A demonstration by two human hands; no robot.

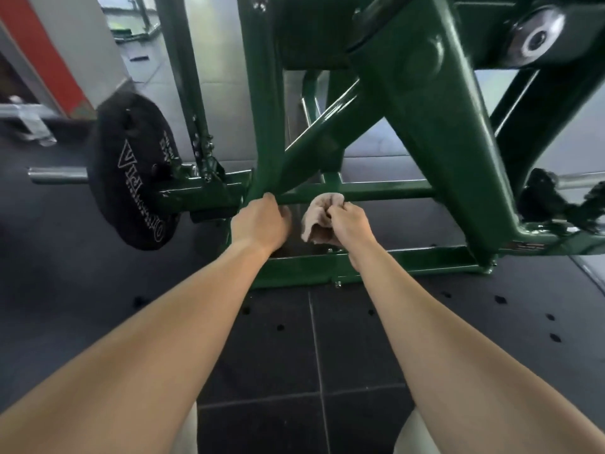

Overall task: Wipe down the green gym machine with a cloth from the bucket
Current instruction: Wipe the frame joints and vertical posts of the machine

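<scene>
1. At the bottom of the frame two bare forearms reach forward over black floor tiles (262, 355). A straight seam runs up the middle, and small holes dot the mat on either side. This floor is the widest open room.
2. At mid-frame the base rail (409, 260) of the green machine (425, 126) lies flat across the floor, its near edge against the tiles.
3. Just past the rail, the hands sit apart in the gap between it and the low crossbar (386, 191).
4. The left hand (260, 222) curls its fingers over the frame where the upright meets the crossbar.
5. The right hand (352, 224) pinches a bunched beige cloth (319, 214), whose top edge touches the crossbar.
6. Left of centre, a black weight plate (131, 172) hangs on a steel sleeve (57, 175), its rim near the left hand.
7. Above the hands, diagonal braces cross and leave narrow triangular openings.
8. At upper right a silver pivot cap (537, 37) sits on the frame, and a red wall panel (49, 50) fills the upper left.
</scene>
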